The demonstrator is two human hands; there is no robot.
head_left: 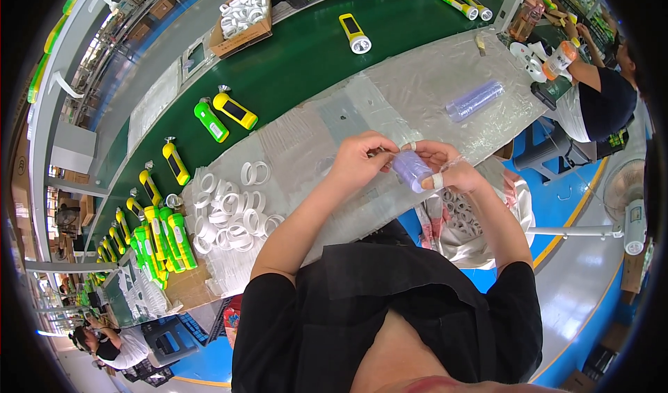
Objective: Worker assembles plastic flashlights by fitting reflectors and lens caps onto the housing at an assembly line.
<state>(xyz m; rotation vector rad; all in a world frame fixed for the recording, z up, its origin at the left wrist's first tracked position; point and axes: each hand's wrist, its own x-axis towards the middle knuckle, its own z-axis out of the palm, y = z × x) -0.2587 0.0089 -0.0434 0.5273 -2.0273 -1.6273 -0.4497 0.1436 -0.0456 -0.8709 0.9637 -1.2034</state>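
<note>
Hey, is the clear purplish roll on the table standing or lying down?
Lying down: the purplish roll shows its long side, stretched along the plastic-covered table.

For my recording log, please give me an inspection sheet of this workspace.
Surface: grey, film-covered table beside a green belt.
Job's things: clear purplish cylinder in hand; second cylinder lying on the table, toward the right.
Clutter: white rings heaped at left; yellow and green flashlights crowded beyond them.
Hands: right hand holds the first cylinder; left hand has fingers pinched near its end, grip unclear.
Cables: nothing seen for certain.
Surroundings: one co-worker at right, another co-worker at lower left; fan at right; sack of rings below the table edge.
</note>
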